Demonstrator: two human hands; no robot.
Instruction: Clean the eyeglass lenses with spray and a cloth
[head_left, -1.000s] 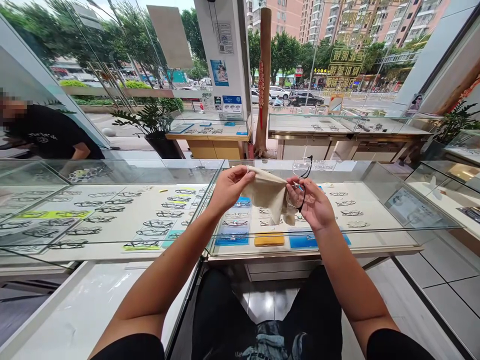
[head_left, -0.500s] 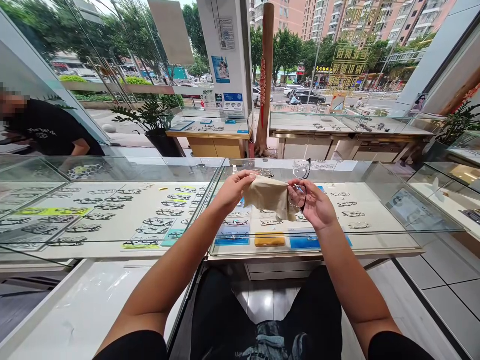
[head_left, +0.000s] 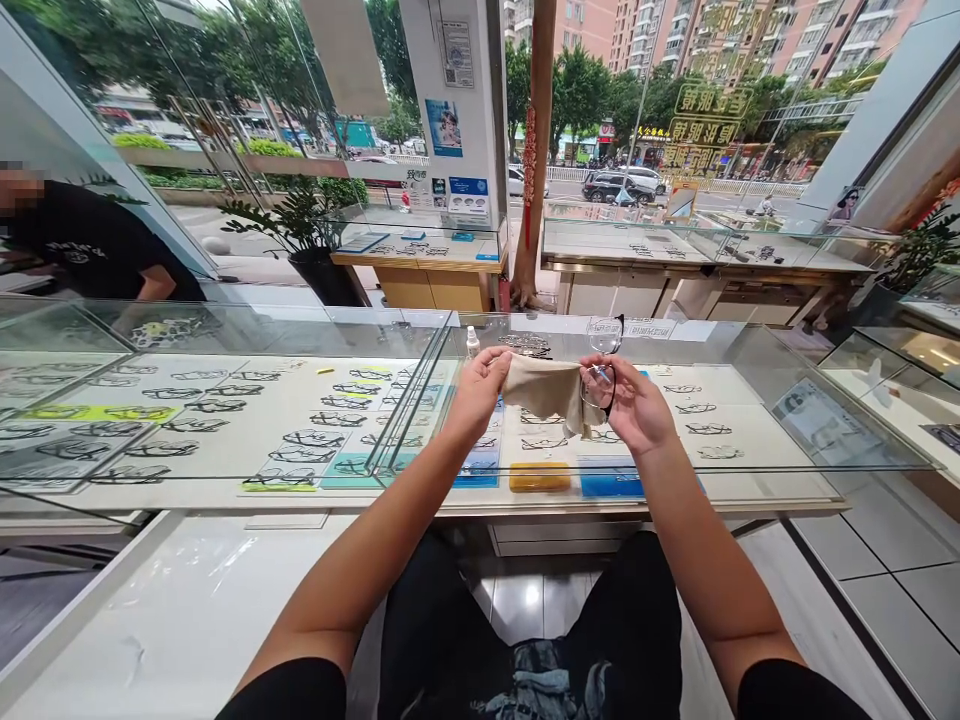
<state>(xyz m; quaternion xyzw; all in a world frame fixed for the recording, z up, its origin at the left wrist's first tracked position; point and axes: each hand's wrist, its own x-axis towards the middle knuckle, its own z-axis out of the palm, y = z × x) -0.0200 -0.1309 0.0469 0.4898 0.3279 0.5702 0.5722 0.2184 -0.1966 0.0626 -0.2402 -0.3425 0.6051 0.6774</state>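
A beige cleaning cloth (head_left: 544,388) stretches between both hands above the glass display counter. My left hand (head_left: 480,395) is closed, pinching the cloth's upper left corner between thumb and fingers. With my right hand (head_left: 641,408) I grip a pair of eyeglasses (head_left: 619,334), clear-lensed with dark rims. One lens sticks up above the fingers; the other sits lower, beside the cloth's right end. That end of the cloth hangs in folds at my right fingertips, partly behind the lower lens.
Rows of eyeglass frames (head_left: 311,440) lie inside the glass counter (head_left: 420,480). A small white bottle (head_left: 472,342) stands behind my left hand. An orange-yellow case (head_left: 540,477) and a blue tray (head_left: 611,480) are nearer. A person in black (head_left: 97,245) leans at the left.
My left hand has shifted right, nearer my right hand, and the cloth now sags more with its right end hanging down. The white bottle shows more clearly.
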